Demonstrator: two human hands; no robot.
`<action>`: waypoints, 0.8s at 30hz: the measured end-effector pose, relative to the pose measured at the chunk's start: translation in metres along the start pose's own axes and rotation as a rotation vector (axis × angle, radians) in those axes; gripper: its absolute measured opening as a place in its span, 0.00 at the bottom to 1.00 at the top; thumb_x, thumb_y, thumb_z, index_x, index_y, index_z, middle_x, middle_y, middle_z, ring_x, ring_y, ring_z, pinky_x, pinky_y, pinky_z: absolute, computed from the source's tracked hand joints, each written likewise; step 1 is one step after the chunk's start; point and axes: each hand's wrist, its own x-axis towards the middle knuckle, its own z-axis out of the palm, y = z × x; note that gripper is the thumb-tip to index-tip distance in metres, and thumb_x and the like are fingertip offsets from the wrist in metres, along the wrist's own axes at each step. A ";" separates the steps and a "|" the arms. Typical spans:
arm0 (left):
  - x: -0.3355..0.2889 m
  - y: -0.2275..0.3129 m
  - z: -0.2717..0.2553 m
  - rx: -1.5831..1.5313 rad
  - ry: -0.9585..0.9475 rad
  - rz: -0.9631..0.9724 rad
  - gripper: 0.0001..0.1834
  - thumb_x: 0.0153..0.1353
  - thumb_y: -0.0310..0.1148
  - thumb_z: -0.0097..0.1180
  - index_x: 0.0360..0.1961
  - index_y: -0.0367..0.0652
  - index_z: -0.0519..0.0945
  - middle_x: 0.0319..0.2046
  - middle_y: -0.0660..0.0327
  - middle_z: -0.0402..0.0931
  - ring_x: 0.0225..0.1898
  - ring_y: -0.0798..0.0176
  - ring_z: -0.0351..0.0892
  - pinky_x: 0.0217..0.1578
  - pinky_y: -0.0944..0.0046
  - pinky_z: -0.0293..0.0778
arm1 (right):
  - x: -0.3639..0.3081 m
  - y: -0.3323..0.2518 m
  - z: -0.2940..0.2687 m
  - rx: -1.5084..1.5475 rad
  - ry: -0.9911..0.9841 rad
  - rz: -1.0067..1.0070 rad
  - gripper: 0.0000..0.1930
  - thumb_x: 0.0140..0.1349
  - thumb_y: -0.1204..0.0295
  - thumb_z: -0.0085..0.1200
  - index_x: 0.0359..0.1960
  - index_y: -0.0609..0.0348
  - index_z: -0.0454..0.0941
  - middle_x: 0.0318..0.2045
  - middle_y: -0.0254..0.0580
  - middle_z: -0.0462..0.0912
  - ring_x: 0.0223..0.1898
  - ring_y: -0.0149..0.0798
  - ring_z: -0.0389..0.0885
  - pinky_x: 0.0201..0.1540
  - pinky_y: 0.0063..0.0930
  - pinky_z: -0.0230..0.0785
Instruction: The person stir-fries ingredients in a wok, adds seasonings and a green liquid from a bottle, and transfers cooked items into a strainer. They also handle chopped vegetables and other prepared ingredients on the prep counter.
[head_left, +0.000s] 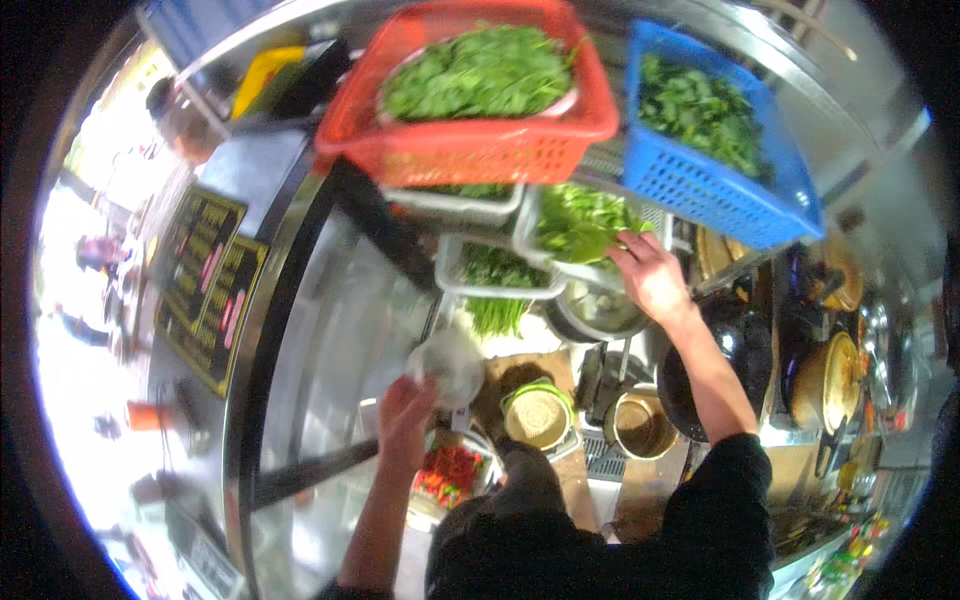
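My left hand (408, 415) is closed on the edge of a round, translucent bowl (447, 368), blurred by motion, beside the glass panel. Farther off and to the right, my right hand (652, 275) has its bent fingers on pale green leafy greens (585, 222); the fingertips are partly lost among the leaves. Those greens fill a clear plastic tub (524, 232). In front of it stands a second clear tub (450, 268) of chopped dark greens, with long green stalks (497, 316) just below. A metal pot (600, 312) sits under my right hand.
A red basket (470, 160) and a blue basket (715, 205), both full of greens, stand on the far shelf. Nearer are a green-rimmed strainer (538, 415), a deep pot (642, 425) and chopped red peppers (450, 475). A black wok (735, 335) is at right. Beyond the glass stands a person (190, 130).
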 end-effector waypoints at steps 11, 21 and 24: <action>-0.082 -0.040 0.043 0.132 -0.325 0.117 0.16 0.50 0.24 0.53 0.42 0.33 0.71 0.32 0.62 0.74 0.30 0.68 0.72 0.32 0.70 0.69 | -0.066 -0.194 -0.102 0.516 0.001 -0.392 0.16 0.41 0.77 0.59 0.36 0.54 0.80 0.45 0.42 0.77 0.40 0.37 0.75 0.29 0.25 0.77; -0.207 -0.107 0.054 -0.108 -0.560 -0.175 0.21 0.47 0.22 0.57 0.45 0.35 0.67 0.40 0.53 0.73 0.40 0.63 0.75 0.40 0.67 0.73 | -0.208 -0.249 -0.187 0.789 -0.366 0.529 0.20 0.49 0.76 0.58 0.45 0.62 0.69 0.32 0.53 0.80 0.34 0.47 0.82 0.37 0.33 0.76; -0.232 -0.129 0.073 -0.198 -0.636 -0.327 0.20 0.49 0.21 0.51 0.46 0.36 0.67 0.41 0.54 0.73 0.41 0.61 0.76 0.41 0.65 0.74 | -0.242 -0.256 -0.238 0.740 -0.229 0.566 0.26 0.49 0.77 0.61 0.50 0.63 0.64 0.34 0.54 0.79 0.38 0.46 0.82 0.38 0.34 0.76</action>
